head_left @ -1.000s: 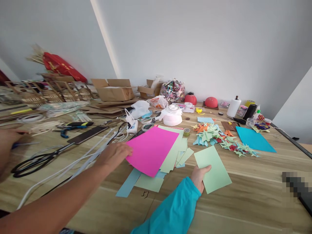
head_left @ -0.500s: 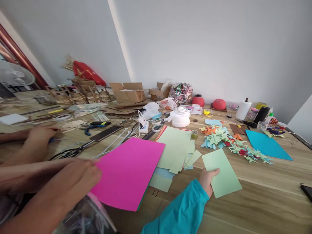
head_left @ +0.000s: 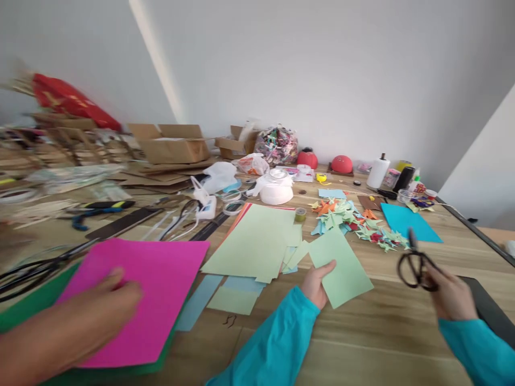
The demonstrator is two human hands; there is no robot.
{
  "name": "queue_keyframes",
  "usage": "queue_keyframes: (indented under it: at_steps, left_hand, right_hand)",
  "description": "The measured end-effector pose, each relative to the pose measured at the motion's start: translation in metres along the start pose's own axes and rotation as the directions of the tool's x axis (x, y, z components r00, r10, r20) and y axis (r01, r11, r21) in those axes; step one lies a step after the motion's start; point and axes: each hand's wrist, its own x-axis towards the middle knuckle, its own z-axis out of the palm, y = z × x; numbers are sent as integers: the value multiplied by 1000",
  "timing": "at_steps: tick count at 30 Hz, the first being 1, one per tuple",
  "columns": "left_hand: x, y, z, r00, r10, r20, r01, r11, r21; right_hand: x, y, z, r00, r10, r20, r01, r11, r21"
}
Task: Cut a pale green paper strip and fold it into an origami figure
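Observation:
My left hand (head_left: 316, 284), in a teal sleeve, grips a pale green sheet of paper (head_left: 341, 268) by its left edge, thumb on top. Off to the right, my right hand (head_left: 453, 295) holds a pair of scissors (head_left: 416, 265) with black handles, blades pointing up and slightly blurred. Left of the held sheet lies a stack of pale green paper (head_left: 255, 236) with smaller cut pieces (head_left: 295, 254) along its right side. Behind the sheet is a pile of folded paper shapes (head_left: 338, 217) in green, orange, red and blue.
At the left, another person's hand (head_left: 108, 305) is over a magenta sheet (head_left: 161, 300) with green sheets (head_left: 24, 305) beneath. A blue sheet (head_left: 410, 221), a white tape roll (head_left: 276, 190), pliers (head_left: 100, 212) and cardboard boxes (head_left: 171, 147) lie farther back. A dark flat object (head_left: 486, 300) sits at the right.
My right hand has come into view with the scissors. The view has swung right; the left hand still holds its sheet. The other person's magenta sheet now lies lower, with green sheets showing.

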Motion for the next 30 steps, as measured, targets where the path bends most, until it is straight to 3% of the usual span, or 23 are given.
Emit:
queue_keyframes:
  at_steps: [2,4,7,10,12,16,18,19,20,22,24,27,30]
  left_hand:
    - [-3,3,2,999,7,33,-6,1000,-9]
    - [-5,4,3,998,-12,64,13,1000,-13]
    - [-7,3,2,1000,-22,18,21,1000,11]
    - [-6,0,1,999,-39,-4,39,999,21]
    - [-5,0,1,999,-30,-32,31,999,16]
    - [-7,4,6,995,-76,-71,76,997,-7]
    - [-7,8,7,992,-83,-91,81,996,-24]
    - [-7,10,8,991,-85,-100,82,996,-30]
    - [-7,12,7,990,-86,-111,83,996,-32]
    - [-6,17,6,987,-68,-145,65,998,-26]
    - [-5,20,4,983,-40,-179,37,999,-17]
    - [-4,24,3,976,2,-217,-4,1000,-5]
    - [-4,28,4,965,45,-258,-44,999,8]
  right_hand:
    - [-7,23,24,989,115,96,-118,993,26]
    - [-21,43,47,940,234,249,-251,967,38]
    - [-43,64,75,855,311,415,-361,932,45]
    - [-58,76,88,784,371,498,-452,891,48]
    - [-64,78,89,724,435,535,-569,815,108]
    - [-65,72,82,463,517,720,-818,563,122]
    - [-61,70,77,370,495,786,-867,487,101]
    - [-58,71,74,363,471,804,-872,475,116]
    - [-54,72,72,386,438,812,-862,486,148]
    - [-47,75,68,489,350,799,-794,558,242]
    - [-42,76,65,538,281,794,-724,637,265]
    - [-45,69,64,512,274,814,-680,709,189]
    - [-57,52,65,514,239,824,-638,748,181]
